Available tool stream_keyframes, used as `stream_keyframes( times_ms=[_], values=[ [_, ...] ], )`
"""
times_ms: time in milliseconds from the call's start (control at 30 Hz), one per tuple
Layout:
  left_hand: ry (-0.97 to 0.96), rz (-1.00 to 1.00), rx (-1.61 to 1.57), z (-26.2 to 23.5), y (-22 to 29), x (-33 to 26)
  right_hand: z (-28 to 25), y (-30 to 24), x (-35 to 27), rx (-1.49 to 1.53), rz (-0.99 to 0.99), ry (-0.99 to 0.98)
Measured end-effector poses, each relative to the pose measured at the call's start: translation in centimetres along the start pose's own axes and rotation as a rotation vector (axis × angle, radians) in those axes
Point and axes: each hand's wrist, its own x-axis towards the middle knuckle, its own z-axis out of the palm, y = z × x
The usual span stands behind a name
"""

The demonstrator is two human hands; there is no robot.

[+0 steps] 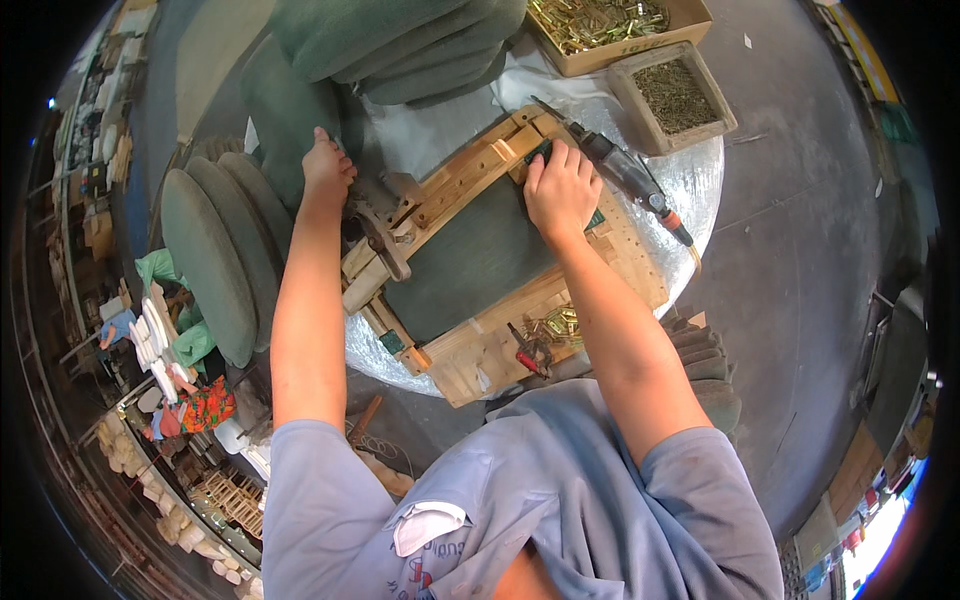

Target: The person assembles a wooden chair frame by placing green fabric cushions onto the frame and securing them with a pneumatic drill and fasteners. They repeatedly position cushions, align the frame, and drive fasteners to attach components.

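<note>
The green panel (pixel 470 262) at centre is seemingly being aligned within the wooden jig (pixel 458 190). The right hand (pixel 563 192) is curled over the jig's upper-right end; the left hand (pixel 328 172) is curled, contents unclear. Steady clamping seems called for.

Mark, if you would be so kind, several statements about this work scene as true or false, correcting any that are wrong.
1. The right hand is nearer the power tool than the left hand is. True.
2. The power tool lies to the left of the right hand. False: it lies to the right of it.
3. The right hand is at the wooden frame. True.
4. The cardboard box stands nearer the person than the tray of small metal pieces. False: the tray is nearer.
5. The red-handled tool lies beside loose brass-coloured pieces. True.
6. Both hands wear gloves. False: both are bare.
</note>
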Motion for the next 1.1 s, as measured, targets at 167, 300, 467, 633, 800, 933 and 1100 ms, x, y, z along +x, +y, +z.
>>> stream_keyframes(
  times_ms=[167,300,467,633,800,933,1100],
  values=[
    [-0.118,0.217,-0.165,-1.3,2.3,-4.9,-0.4,0.5,0.8,0.011,0.013,-0.003],
    [-0.222,0.227,-0.240,-2.3,2.0,-4.4,-0.1,0.2,0.1,0.035,0.010,-0.025],
    [-0.342,0.190,-0.370,-3.6,1.5,-3.1,-0.6,0.5,0.1,0.187,-0.006,0.028],
    [-0.253,0.179,-0.348,-2.7,0.6,-2.2,-1.4,1.9,0.0,0.453,-0.181,0.111],
    [-0.178,0.174,-0.352,-1.4,0.5,-3.7,-2.3,2.4,3.6,0.486,-0.327,-0.063],
    [-0.181,0.203,-0.366,-1.9,-0.1,-3.7,-1.8,2.1,3.8,0.543,-0.295,-0.167],
    [-0.173,0.210,-0.368,-1.7,0.0,-3.8,-1.2,2.3,3.9,0.577,-0.287,-0.145]
  ],
)
